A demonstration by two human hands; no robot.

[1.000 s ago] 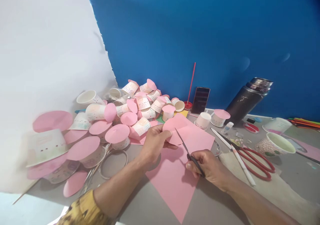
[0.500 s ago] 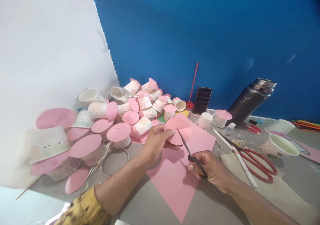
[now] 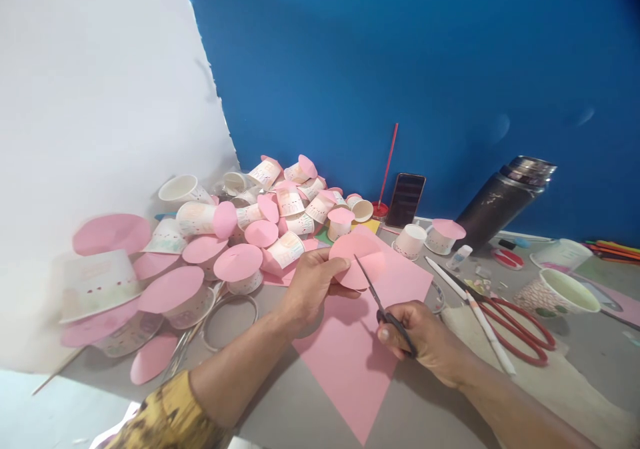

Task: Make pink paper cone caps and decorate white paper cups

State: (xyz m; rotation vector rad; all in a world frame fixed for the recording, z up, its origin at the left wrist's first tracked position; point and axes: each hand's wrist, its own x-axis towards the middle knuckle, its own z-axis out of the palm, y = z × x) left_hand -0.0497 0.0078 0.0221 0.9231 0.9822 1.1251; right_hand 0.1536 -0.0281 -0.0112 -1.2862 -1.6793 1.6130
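Observation:
My left hand (image 3: 313,286) pinches a round pink paper disc (image 3: 350,249) by its left edge, thumb on top. Black-handled scissors (image 3: 373,289) are in my right hand (image 3: 417,336), their blades lying over the disc with the tips near its middle. Whether the blades are fully closed is hard to make out. Beneath both hands a pink paper sheet (image 3: 345,369) lies on the grey table. Left of my left hand, several paper cups (image 3: 239,279) carry pink discs as tops, some upright and some tipped over.
A black flask (image 3: 490,206) leans at the back right beside a phone (image 3: 406,199). Red-handled scissors (image 3: 523,332) and a white pen (image 3: 490,332) rest on a cloth at the right. A tape ring (image 3: 257,316) lies left of my forearm; a patterned cup (image 3: 555,292) stands far right.
The view has shifted very slightly. Both hands, the disc and the scissors keep almost the same places.

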